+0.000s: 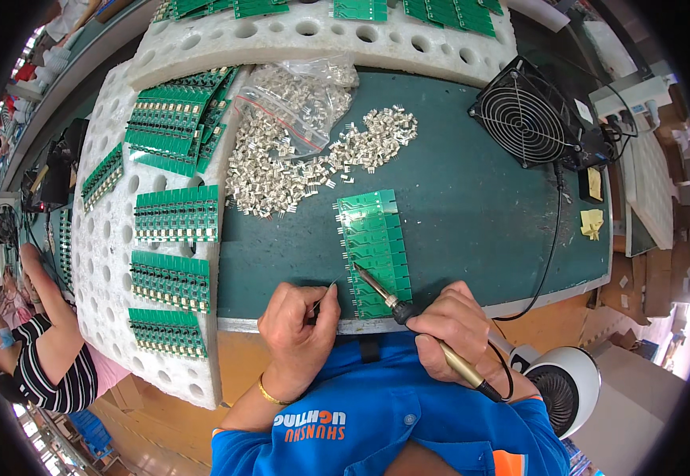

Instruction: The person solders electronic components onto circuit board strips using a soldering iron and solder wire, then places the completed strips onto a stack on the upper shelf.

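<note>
My right hand is closed round a soldering iron with a gold-coloured handle. Its tip meets the left edge of a green circuit board panel, which lies on the bench near its front edge. White connectors with metal pins stick out along that left edge. Just left of the panel, my left hand pinches a thin solder wire, whose short end shows above the fingertips. Beyond the panel is a heap of small white connectors, with a clear plastic bag of more on it.
White foam trays at left and back carry several green boards. A black fan stands at the back right, its cable crossing the bench. Yellow paper lies at the right edge. A person sits at far left.
</note>
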The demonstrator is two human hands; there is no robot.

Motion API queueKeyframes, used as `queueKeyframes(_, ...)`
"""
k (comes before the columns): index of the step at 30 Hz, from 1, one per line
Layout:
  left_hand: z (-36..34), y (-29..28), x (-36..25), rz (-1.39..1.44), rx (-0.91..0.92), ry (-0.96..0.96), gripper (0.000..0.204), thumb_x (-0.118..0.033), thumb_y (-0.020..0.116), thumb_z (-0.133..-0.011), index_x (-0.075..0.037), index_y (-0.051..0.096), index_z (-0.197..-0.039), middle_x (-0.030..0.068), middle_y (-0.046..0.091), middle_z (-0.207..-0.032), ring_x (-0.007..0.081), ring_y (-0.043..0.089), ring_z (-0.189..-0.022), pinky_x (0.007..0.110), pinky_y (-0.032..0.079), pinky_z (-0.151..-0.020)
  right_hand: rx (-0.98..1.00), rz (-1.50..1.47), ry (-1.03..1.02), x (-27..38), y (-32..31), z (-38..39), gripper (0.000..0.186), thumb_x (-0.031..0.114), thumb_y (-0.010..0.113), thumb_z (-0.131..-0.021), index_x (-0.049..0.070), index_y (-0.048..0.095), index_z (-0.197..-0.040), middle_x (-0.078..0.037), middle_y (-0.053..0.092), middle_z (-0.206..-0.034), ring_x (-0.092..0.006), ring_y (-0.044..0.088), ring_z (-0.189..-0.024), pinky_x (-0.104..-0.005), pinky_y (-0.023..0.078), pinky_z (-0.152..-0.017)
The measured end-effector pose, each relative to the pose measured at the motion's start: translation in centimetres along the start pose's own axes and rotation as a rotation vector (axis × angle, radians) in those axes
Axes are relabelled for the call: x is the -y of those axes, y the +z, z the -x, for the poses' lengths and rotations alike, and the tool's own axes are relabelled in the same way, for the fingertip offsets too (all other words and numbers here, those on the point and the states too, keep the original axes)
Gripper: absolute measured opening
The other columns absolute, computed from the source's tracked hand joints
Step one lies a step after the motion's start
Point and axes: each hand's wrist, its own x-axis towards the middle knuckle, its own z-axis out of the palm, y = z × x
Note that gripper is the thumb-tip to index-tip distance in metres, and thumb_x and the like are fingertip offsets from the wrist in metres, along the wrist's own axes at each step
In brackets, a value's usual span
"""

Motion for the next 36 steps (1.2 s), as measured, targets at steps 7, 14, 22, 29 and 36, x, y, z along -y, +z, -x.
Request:
queueKeyframes(7,0.08,0.11,-0.05,-0.023,0.009,0.024,0.016,0.002,0.079,-0.074,-0.005,0.064,-0.074,0.0046,0.053,-0.062,0.0138,0.05,-0.047,0.027,0.039,-0.043,0.004,0.009,0.0,-0.16,0.0,0.04,0.014,0.007,0.07,-0.077,0.005,0.066,-0.09,-0.004,0.059,-0.067,-0.0211,0.053,-0.054,-0.0342,0.038,-0.057)
queueKeyframes(14,0.02,0.1,-0.16,-0.032,0.016,0.052,0.016,0.002,0.079,-0.074,-0.005,0.065,-0.074,0.0048,0.054,-0.062,0.0146,0.051,-0.047,0.028,0.04,-0.043,0.001,0.006,-0.004,-0.06,0.0,-0.23,0.013,0.008,0.07,-0.078,0.005,0.066,-0.09,-0.004,0.059,-0.066,-0.021,0.053,-0.054,-0.0343,0.037,-0.057)
queueKeyframes(22,-0.18,0.22,-0.19,-0.028,0.017,0.05,0.017,0.002,0.079,-0.073,-0.005,0.064,-0.073,0.0052,0.054,-0.062,0.0158,0.052,-0.047,0.028,0.041,-0.044,0.008,0.01,0.002,-0.02,-0.01,-0.34,0.012,0.01,0.07,-0.079,0.004,0.067,-0.09,-0.005,0.059,-0.066,-0.0212,0.052,-0.054,-0.0343,0.037,-0.056)
queueKeyframes(29,0.03,0.14,-0.1,-0.02,0.046,0.041,0.017,0.002,0.079,-0.073,-0.005,0.063,-0.074,0.0051,0.055,-0.062,0.0162,0.052,-0.047,0.029,0.04,-0.043,0.003,0.007,-0.001,0.04,0.01,-0.19,0.012,0.01,0.07,-0.08,0.004,0.067,-0.09,-0.005,0.059,-0.065,-0.0209,0.052,-0.054,-0.0342,0.037,-0.057)
queueKeyframes(36,-0.03,0.17,-0.17,-0.008,0.04,0.043,0.017,0.003,0.079,-0.073,-0.005,0.064,-0.073,0.0048,0.054,-0.061,0.0158,0.05,-0.047,0.029,0.039,-0.043,0.018,0.011,0.0,0.2,-0.09,0.06,0.015,0.015,0.072,-0.082,0.003,0.067,-0.09,-0.006,0.061,-0.066,-0.0212,0.054,-0.054,-0.0337,0.039,-0.057)
